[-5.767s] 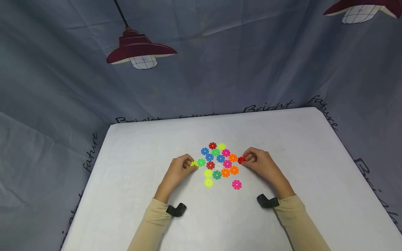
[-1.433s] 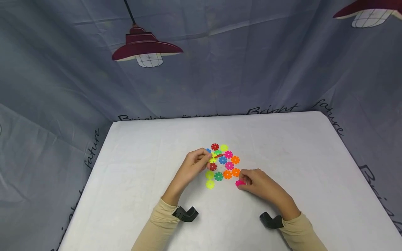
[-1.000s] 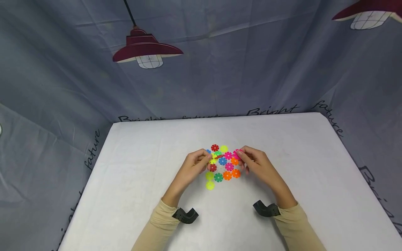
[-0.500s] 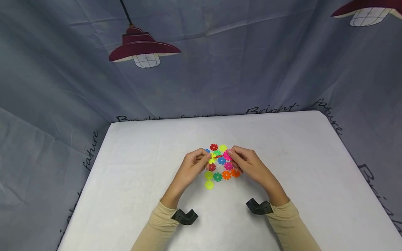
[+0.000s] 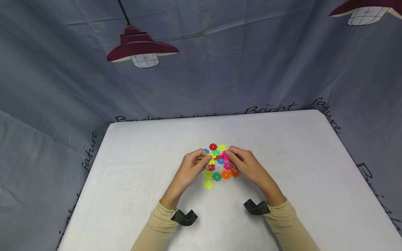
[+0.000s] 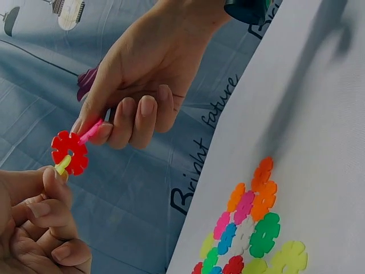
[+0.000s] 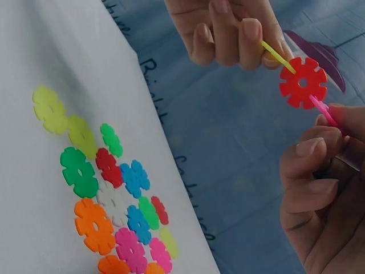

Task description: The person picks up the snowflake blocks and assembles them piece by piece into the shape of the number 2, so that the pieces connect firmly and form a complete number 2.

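My left hand (image 5: pixel 191 165) pinches a yellow snowflake building disc (image 7: pixel 278 56) between thumb and fingertips. A red disc (image 7: pixel 303 83) stands slotted onto that yellow one, held up above the table. My right hand (image 5: pixel 248 165) pinches a pink disc (image 7: pixel 326 112), its edge at a slot on the opposite side of the red disc. In the left wrist view the red disc (image 6: pixel 69 153) faces the camera, with the yellow disc (image 6: pixel 64 164) and pink disc (image 6: pixel 91 132) nearly edge-on. Fingers cover part of the yellow and pink discs.
Below the hands, several loose discs lie flat on the white table (image 5: pixel 314 174), among them a green disc (image 5: pixel 217 176), an orange disc (image 5: pixel 225 174) and a yellow-green disc (image 5: pixel 208 184). A grey curtain (image 5: pixel 201 87) with printed lamps hangs behind the table.
The separate yellow and red discs have been joined and moved over the pile. My right hand has picked the pink disc off the table and brought it left against the red one.
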`<state>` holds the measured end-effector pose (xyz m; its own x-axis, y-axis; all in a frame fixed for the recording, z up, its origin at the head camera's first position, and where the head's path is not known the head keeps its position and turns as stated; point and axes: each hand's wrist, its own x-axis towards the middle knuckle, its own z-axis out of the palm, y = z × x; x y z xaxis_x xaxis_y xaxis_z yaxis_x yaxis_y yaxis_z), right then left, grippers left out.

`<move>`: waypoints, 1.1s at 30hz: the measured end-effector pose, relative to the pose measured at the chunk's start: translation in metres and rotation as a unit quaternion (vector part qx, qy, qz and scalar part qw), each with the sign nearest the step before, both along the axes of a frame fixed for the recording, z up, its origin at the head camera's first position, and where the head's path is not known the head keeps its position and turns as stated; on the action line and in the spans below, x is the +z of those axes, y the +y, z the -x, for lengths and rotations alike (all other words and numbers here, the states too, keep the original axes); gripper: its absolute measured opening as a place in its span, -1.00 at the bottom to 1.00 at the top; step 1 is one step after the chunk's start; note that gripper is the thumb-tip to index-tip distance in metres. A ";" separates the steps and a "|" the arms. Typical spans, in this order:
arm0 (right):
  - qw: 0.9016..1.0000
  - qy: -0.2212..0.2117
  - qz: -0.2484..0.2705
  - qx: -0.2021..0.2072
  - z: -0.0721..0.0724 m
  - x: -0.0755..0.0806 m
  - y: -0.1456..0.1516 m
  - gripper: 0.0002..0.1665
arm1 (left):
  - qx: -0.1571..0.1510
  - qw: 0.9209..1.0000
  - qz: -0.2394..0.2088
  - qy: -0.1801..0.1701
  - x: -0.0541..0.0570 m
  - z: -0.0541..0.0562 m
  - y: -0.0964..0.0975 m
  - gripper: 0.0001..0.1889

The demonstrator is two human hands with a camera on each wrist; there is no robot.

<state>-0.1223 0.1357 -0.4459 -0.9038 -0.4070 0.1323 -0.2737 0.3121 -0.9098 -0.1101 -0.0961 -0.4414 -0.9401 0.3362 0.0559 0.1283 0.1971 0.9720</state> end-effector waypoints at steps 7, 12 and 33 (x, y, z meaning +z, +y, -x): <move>1.000 -0.004 0.009 -0.001 -0.001 -0.002 -0.001 -0.61 | 0.007 1.000 -0.001 0.000 0.000 -0.001 0.002 -0.76; 1.000 0.003 0.016 -0.021 -0.001 -0.005 -0.005 -0.64 | 0.011 1.000 -0.009 -0.003 0.000 -0.001 0.003 -0.74; 1.000 -0.004 -0.005 -0.022 -0.003 0.000 -0.007 -0.60 | 0.017 1.000 0.019 0.007 0.000 -0.002 0.001 -0.72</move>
